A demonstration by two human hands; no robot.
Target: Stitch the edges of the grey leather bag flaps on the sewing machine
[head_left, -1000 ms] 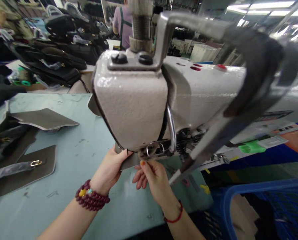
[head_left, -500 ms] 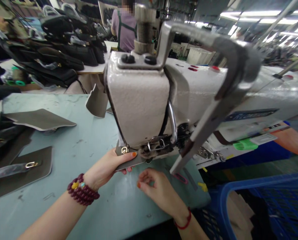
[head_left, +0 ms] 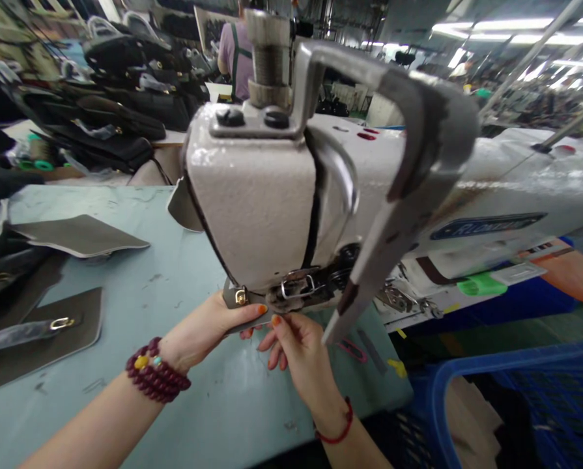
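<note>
A cream sewing machine head (head_left: 256, 195) stands over the pale green table (head_left: 139, 293). Under its foot lies a grey leather piece (head_left: 237, 301) with a small brass buckle. My left hand (head_left: 208, 329) grips the near edge of that piece, thumb on top, a bead bracelet on the wrist. My right hand (head_left: 296, 348) is raised just beside it, fingers pinched on the piece's edge below the presser foot (head_left: 296, 286). A red cord circles the right wrist.
Grey leather panels (head_left: 76, 234) with brass rings lie at the left. Finished dark bags (head_left: 120, 98) are piled at the back. A blue plastic crate (head_left: 516, 404) stands at the lower right. A person in a purple shirt (head_left: 235, 52) stands behind the machine.
My right hand rose from the tabletop back up to the leather piece under the foot. The left hand kept its hold. The view shifted slightly.
</note>
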